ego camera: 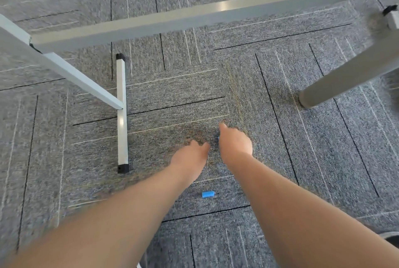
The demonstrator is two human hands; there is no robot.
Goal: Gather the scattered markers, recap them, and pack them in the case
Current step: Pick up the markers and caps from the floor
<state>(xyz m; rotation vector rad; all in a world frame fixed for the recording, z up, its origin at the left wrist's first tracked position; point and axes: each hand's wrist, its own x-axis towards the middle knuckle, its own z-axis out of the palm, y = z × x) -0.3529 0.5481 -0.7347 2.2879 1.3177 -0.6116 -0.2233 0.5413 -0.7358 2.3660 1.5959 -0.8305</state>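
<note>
A small blue marker cap [208, 194] lies on its side on the grey carpet, between my two forearms and nearer to me than my hands. My right hand [235, 144] reaches down to the floor with its fingers curled under. A sliver of a blue marker [218, 138] shows at its inner edge, and the rest is hidden by the hand. My left hand [190, 155] hangs just left of it with loosely bent fingers, and nothing shows in it. No case is in view.
A white metal table foot [121, 114] with black end caps lies on the carpet to the left of my hands. A grey crossbar [216, 15] spans the top. A thick grey leg [336, 82] stands at the right.
</note>
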